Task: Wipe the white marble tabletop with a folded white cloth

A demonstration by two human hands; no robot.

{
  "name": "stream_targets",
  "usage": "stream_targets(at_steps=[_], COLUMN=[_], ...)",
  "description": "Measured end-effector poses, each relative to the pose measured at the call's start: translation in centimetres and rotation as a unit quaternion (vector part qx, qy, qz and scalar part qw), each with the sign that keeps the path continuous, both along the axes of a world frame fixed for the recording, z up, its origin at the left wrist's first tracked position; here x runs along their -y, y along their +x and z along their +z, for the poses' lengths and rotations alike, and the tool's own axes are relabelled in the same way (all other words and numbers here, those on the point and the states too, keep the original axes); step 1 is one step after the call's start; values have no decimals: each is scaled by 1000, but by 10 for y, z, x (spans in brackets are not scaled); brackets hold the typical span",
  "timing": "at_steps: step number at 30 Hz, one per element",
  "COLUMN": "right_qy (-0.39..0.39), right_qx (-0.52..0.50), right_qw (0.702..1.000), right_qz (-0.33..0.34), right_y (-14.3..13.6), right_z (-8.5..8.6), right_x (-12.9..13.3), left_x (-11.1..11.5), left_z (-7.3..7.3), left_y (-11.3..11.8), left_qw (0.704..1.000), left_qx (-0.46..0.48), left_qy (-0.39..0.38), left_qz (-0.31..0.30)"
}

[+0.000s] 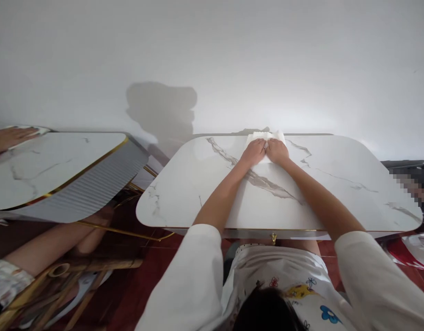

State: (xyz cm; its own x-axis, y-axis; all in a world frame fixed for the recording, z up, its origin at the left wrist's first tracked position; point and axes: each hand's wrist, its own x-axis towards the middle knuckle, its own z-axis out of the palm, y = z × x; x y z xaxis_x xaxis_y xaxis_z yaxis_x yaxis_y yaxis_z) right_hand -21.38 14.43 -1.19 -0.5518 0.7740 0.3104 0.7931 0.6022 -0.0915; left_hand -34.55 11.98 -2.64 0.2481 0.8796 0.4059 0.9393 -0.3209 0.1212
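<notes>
We have our left hand (256,151) and right hand (278,149) side by side, close together, on a white cloth (262,135) that lies flat beneath them and spreads a little past the fingers. Both hands look bent at the knuckles and partly closed, palms down; whether our fingers pinch the fabric or only press it, we cannot tell. Under the cloth is a marble-patterned tabletop (336,197), running out to both sides of our hands and back towards our body. Just beyond our fingertips, the far edge of the top sits close to the pale wall (232,55), and that is where we see the most risk: a push further away from us could ruck the cloth against the wall or knock our knuckles on it. With both arms reaching well out, our weight could come down on the hands, and if the surface is slick they might skid. Uneven pressure between the two could also twist or fold the cloth. Nearer our body, below the front edge, a small brass knob (274,238) could snag our shirt (280,262) if we leaned in. Far off to our left, another person's hand (12,138) rests on a neighbouring table (60,161).
</notes>
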Motion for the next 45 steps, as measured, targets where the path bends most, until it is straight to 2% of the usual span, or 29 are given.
stream_targets(at_steps=[3,6,9,12,15,18,23,29,31,33,36,39,42,45], right_qy=[0,3,4,1,0,12,26,37,36,30,18,2,-5,11], right_qx=[-3,-6,0,11,19,14,25,31,16,-1,-20,-24,-17,-5], right_qw=[1000,1000,1000,1000,1000,999,996,994,995,996,997,996,994,992], right_qz=[-6,-15,-15,-8,10,37,76,98,94,86,77,83,106,127], right_y=[-14,-22,-23,-18,-7,7,33,62,65,63,54,44,34,21], right_z=[0,-1,0,3,2,-2,-5,-10,-14,-18,-20,-17,-12,-9], right_x=[-23,-34,-33,-21,2,37,111,204,225,238,242,232,211,175], left_x=[-26,-39,-37,-21,8,47,127,226,248,260,262,251,231,197], left_z=[0,-1,1,5,9,8,3,-5,-8,-10,-10,-5,-1,0], left_y=[-9,-13,-12,-8,1,12,33,54,57,56,49,37,22,6], left_qw=[1000,1000,999,1000,1000,999,998,999,999,999,999,999,999,999], left_qx=[4,15,18,4,-17,-39,-60,-22,-14,-6,6,5,0,-8], left_qy=[-2,-1,6,3,0,1,3,-1,0,2,-11,-34,-46,-39], left_qz=[9,23,27,31,25,20,31,39,36,33,32,26,17,11])
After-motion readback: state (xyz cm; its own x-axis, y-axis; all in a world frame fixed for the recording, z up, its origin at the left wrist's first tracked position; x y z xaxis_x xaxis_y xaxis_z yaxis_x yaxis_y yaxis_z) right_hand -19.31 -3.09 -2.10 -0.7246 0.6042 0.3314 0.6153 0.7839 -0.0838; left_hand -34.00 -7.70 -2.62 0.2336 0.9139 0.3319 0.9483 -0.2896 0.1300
